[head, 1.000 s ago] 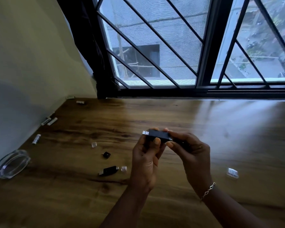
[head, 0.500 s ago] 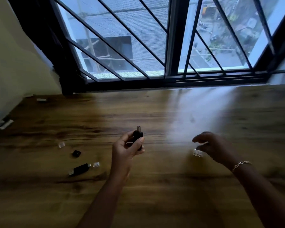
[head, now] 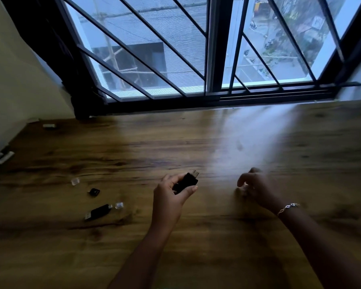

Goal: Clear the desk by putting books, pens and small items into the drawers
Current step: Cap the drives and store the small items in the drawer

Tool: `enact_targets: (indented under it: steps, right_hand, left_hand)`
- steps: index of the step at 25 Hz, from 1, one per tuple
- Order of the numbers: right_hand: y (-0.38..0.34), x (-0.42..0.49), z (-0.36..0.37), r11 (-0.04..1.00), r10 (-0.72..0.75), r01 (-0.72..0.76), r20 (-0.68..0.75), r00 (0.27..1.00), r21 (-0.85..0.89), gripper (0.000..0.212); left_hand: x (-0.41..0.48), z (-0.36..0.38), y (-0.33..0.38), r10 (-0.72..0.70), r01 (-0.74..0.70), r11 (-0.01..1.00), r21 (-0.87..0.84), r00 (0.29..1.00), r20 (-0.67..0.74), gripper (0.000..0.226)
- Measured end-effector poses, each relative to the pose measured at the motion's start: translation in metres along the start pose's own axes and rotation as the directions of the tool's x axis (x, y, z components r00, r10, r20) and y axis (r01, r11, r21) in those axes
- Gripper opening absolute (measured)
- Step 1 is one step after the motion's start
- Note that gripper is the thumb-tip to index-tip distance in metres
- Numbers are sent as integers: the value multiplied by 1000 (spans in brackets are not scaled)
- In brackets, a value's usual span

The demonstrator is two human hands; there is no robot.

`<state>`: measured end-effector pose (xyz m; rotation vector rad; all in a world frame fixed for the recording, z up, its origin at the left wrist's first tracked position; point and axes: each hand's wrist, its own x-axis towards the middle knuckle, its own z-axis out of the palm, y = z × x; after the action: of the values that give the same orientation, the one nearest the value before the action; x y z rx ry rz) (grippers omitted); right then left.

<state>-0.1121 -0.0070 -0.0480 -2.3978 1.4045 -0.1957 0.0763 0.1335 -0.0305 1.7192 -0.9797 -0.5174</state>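
My left hand point(head: 171, 197) grips a black USB stick point(head: 187, 182) just above the wooden desk point(head: 196, 251), its metal plug pointing up and away. To its right, my right hand point(head: 258, 188) rests on the desk with fingers curled and pinching a small clear cap point(head: 245, 187), which is mostly hidden by the fingertips. A second black USB stick point(head: 98, 211) lies on the desk at the left, with a small black cap point(head: 95, 191) and two clear caps point(head: 75, 181) point(head: 119, 205) near it.
Small white sticks point(head: 5, 157) lie along the left wall, and another white piece point(head: 49, 126) sits in the far left corner. A barred window point(head: 213, 59) runs along the desk's far edge. No drawer is in view.
My hands have come apart: the left keeps the USB stick and has turned its plug upward. The right went right, down to the clear cap, and has curled its fingers over it.
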Motion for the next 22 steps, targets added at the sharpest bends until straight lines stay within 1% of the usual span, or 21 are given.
enact_targets:
  steps: [1,2,3,4,5,6,7,10,15,20,22]
  right_hand:
    - [-2,1,-2,997,19,-19,-4,1000,78,16]
    - [-6,2,-6,972,45,-45,8,999,232,18]
    - [-14,0,-13,890,68,-79,41,997,448,20]
    - [-27,-4,-21,733,63,-110,94,994,671,23]
    - [-39,-6,-27,563,19,-125,139,990,817,25]
    - [-52,-8,-33,463,-35,-122,155,987,878,26]
    - [-62,-10,-36,435,-80,-103,152,985,894,23]
    - [-86,-10,-37,473,-148,-50,136,980,880,15]
    - [-101,-11,-25,426,-224,-94,206,953,900,30]
    - [-108,-9,-17,507,-293,-36,211,933,861,31]
    - [-110,-8,-14,522,-327,-10,212,921,853,32]
  left_hand:
    - [-1,0,2,2,-2,1000,4,1000,10,35]
    - [-2,-1,3,-3,3,1000,1,1000,14,35]
    - [-4,-2,5,-10,10,1000,-7,1000,19,35]
    - [-5,-3,4,-20,21,1000,-22,999,24,35]
    - [-5,-3,3,-37,38,998,-46,999,32,36]
    - [-6,-4,1,-57,60,996,-68,998,41,37]
    - [-8,-5,1,-71,74,994,-78,996,51,38]
    - [-10,-8,1,-70,75,994,-80,995,68,39]
    - [-13,-17,2,-82,92,988,-125,993,83,37]
    - [-17,-30,5,-90,112,981,-158,986,138,36]
    - [-18,-34,5,-99,121,979,-162,985,139,37]
